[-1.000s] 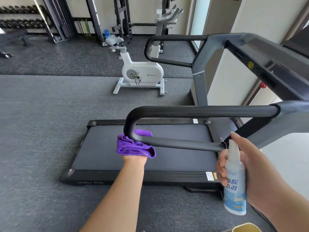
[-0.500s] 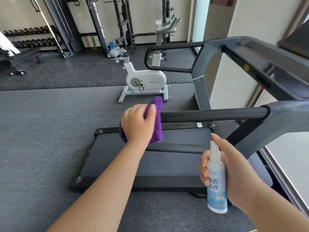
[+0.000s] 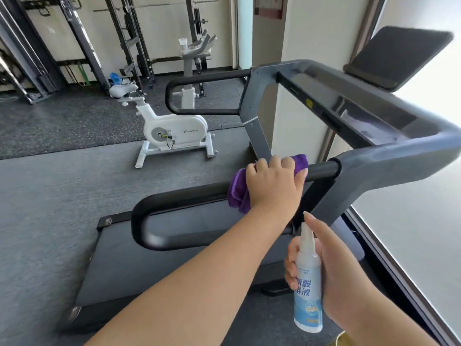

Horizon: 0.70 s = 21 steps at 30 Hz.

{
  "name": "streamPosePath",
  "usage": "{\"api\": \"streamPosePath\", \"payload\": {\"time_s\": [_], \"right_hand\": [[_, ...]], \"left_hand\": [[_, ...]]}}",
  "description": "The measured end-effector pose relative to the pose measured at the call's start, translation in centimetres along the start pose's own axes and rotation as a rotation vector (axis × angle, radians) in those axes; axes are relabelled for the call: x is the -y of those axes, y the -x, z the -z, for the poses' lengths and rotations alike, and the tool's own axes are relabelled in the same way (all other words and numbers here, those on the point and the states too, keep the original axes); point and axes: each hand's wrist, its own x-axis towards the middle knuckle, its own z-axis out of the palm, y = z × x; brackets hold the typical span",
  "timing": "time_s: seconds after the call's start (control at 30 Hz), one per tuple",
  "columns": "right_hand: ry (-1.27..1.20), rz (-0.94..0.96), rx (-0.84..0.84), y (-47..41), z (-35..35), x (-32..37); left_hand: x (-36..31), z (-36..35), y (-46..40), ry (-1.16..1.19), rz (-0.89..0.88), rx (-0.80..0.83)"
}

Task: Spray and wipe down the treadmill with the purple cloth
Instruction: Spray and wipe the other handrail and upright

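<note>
- Your left hand (image 3: 273, 186) is curled over the purple cloth (image 3: 239, 193), pressing it around the upper bar of the near black handrail (image 3: 174, 198) of the treadmill (image 3: 374, 156).
- The cloth sits on that bar close to where it meets the grey frame; a purple edge shows past your fingertips and a bunched fold hangs below your palm on the left.
- Your right hand (image 3: 331, 268) is wrapped around a spray bottle (image 3: 307, 283), held upright below and just right of your left forearm.
- Your index finger lies over the top of the bottle's white nozzle; the other fingers curl around its body.
- The bottle is white and pale blue with large blue Chinese characters on its label.
- The near handrail loops round in a U shape, its lower bar running back under your left forearm.
- The treadmill's belt deck (image 3: 139, 268) lies on the grey gym floor (image 3: 50, 201) beneath both arms.
- The far handrail (image 3: 199, 96) makes a matching loop on the other side of the grey console frame, and a dark tilted screen (image 3: 396, 56) stands above the console at upper right.
- Beyond the treadmill stands a white exercise bike (image 3: 172, 131), well apart from your hands.
- Black weight racks (image 3: 82, 43) line the back wall at upper left.
</note>
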Motion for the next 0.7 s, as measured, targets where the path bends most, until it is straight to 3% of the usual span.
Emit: {"api": "streamPosePath", "payload": {"time_s": [0.17,0.27,0.37,0.57,0.7], "right_hand": [[-0.108,0.018,-0.114,0.3,3.1,-0.1],[-0.086,0.046,-0.193,0.1,4.7,-0.1],[-0.032,0.033,-0.331,-1.4,6.6,-0.7],[0.093,0.081,-0.504,-5.1,8.2,-1.5],[0.196,0.060,-0.512,-8.0,7.2,-2.2]], "left_hand": [[-6.8,-2.6,-0.3,-0.051,-0.127,-0.058],[-4.7,-3.0,-1.0,-0.077,-0.248,-0.134],[-1.1,-1.7,-2.4,-0.070,-0.327,-0.110],[8.0,0.4,-0.1,0.116,-0.043,-0.034],[14.4,3.0,4.9,0.506,0.273,-0.266]]}}
